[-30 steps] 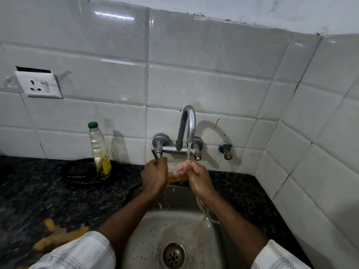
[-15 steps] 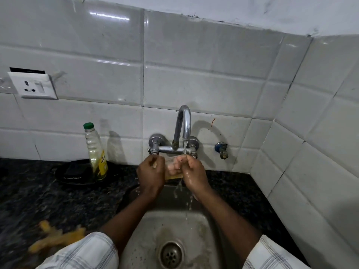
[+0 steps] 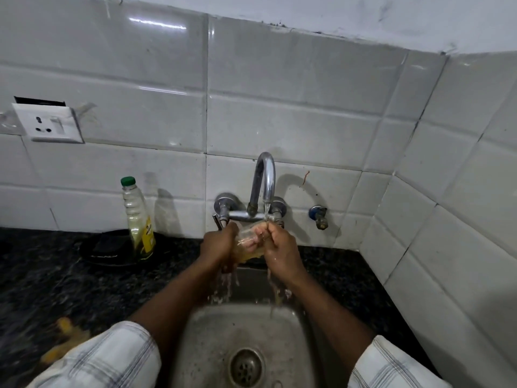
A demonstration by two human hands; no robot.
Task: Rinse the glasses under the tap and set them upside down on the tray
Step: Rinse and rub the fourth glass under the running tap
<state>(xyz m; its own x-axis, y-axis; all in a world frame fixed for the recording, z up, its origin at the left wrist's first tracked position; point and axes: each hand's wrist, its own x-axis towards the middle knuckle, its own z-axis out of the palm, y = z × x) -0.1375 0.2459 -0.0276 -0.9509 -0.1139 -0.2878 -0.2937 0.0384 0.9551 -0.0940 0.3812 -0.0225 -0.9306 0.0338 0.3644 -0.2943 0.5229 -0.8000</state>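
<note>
Fingers of left hand (image 3: 216, 245) and right hand (image 3: 279, 245) are wrapped around a clear glass (image 3: 249, 242), clamped on it from both sides. Glass sits under the tap (image 3: 263, 184) spout, stream running onto it, above the sink's (image 3: 212, 329) back edge. Water drips off both hands into the basin. Green-capped bottle (image 3: 138, 219) stands on the counter's (image 3: 56, 278) back edge, left of the sink.
</note>
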